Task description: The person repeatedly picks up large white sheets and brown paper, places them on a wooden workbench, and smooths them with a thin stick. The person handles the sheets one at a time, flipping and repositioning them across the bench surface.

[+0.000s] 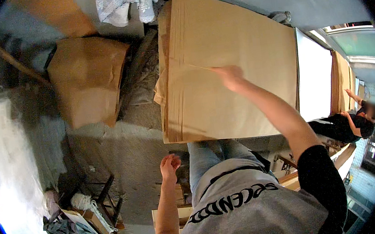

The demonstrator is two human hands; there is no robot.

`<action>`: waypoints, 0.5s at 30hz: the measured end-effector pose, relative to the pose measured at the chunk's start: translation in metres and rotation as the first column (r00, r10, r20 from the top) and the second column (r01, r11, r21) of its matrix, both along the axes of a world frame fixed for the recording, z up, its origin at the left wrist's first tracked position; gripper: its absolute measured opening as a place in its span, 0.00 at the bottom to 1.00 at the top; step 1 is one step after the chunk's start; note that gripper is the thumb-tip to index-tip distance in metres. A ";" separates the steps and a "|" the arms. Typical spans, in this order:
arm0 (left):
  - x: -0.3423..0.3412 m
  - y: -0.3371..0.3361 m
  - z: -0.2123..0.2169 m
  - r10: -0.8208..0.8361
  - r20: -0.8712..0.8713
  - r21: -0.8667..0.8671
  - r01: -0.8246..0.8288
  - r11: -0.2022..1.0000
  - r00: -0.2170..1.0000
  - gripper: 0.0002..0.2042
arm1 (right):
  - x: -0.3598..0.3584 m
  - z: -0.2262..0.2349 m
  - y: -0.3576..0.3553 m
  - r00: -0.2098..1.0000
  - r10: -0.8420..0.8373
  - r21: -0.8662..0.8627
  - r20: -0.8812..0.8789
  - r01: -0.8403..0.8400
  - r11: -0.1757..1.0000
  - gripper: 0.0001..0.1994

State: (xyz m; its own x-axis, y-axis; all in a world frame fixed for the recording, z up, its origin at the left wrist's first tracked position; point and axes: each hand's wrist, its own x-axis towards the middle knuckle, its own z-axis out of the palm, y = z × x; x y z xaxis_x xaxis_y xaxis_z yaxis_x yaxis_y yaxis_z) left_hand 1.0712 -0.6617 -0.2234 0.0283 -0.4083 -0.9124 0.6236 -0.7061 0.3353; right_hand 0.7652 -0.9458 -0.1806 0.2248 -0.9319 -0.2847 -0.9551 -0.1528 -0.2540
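A large stack of brown paper sheets (234, 43) lies on a surface in front of me, its left edges fanned out. My right hand (229, 77) reaches forward over the stack and rests on the top sheet, fingers together near a raised fold of paper. My left hand (170, 166) hangs low beside my left leg, fingers loosely curled, holding nothing that I can see.
A brown paper bag or folded sheet (87, 79) lies on the concrete floor at left. White cloth (123, 4) sits at the top. A white board (313, 78) lies right of the stack. Another person in black (350, 125) works at far right. Clutter (81, 219) sits lower left.
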 end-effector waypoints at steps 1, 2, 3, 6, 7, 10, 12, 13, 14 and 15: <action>-0.004 -0.012 -0.001 -0.029 -0.005 -0.026 0.029 0.999 1.000 0.07 | 0.030 -0.009 -0.011 0.988 -0.148 0.142 0.044 0.141 0.980 0.14; -0.006 -0.021 -0.002 -0.049 -0.006 -0.053 0.049 0.997 0.999 0.07 | 0.047 -0.010 -0.019 0.986 -0.165 0.175 0.031 0.157 0.972 0.14; -0.006 -0.030 0.001 -0.079 0.001 -0.087 0.079 0.993 0.997 0.07 | 0.062 -0.010 -0.026 0.983 -0.186 0.207 0.014 0.179 0.962 0.14; 0.000 -0.042 0.017 -0.131 0.046 -0.092 0.135 0.987 0.990 0.08 | 0.057 -0.002 -0.020 0.992 -0.126 0.139 0.020 0.122 0.983 0.13; 0.006 -0.038 0.023 -0.139 0.079 -0.036 0.143 0.989 0.987 0.08 | 0.020 -0.022 -0.013 0.960 -0.247 0.206 0.130 0.217 0.954 0.13; 0.032 -0.003 0.006 -0.122 0.081 -0.028 0.124 0.992 0.989 0.08 | -0.042 -0.048 -0.001 0.901 -0.391 0.318 0.188 0.321 0.892 0.14; 0.037 0.006 -0.017 -0.124 0.083 -0.025 0.127 0.992 0.989 0.08 | -0.031 0.009 -0.019 0.974 -0.225 0.289 -0.029 0.224 0.931 0.14; 0.032 0.001 -0.024 -0.165 0.097 0.002 0.165 0.986 0.982 0.08 | -0.020 0.008 -0.023 0.984 -0.172 0.190 0.046 0.161 0.969 0.15; 0.028 -0.003 -0.030 -0.204 0.110 0.030 0.202 0.979 0.973 0.08 | 0.001 0.004 -0.030 0.988 -0.110 0.083 0.112 0.101 0.991 0.15; 0.018 -0.019 -0.022 -0.247 0.131 -0.003 0.250 0.968 0.960 0.08 | 0.024 -0.003 -0.038 0.985 -0.165 0.114 0.051 0.158 0.981 0.17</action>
